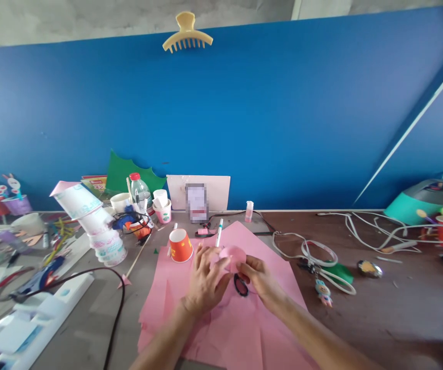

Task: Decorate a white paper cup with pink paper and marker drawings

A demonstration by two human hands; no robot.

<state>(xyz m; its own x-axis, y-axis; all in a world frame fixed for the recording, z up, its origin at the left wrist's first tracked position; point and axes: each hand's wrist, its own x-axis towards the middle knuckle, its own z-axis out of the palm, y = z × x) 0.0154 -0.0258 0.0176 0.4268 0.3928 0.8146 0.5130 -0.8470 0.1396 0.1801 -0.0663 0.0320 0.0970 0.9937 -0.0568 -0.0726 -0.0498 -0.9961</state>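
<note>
A small curved piece of pink paper [234, 253] is held up between my two hands, above large pink sheets [237, 329] spread on the table. My left hand [208, 275] grips its left side with bent fingers, while my right hand [253, 272] pinches its right edge. Just below the right fingers lies a dark oval loop [241, 285], probably a scissors handle; the rest is hidden. An orange-red paper cup [181, 245] stands upside down to the left of my left hand. Behind the hands, a white marker [219, 232] rests on the pink sheets.
At left stand a leaning stack of paper cups [100, 231], a glue gun [40, 282] with a black cord and a white power strip [63, 303]. A phone [197, 202] leans at the back. White cables [321, 254] with a keychain figure [323, 293] lie at right.
</note>
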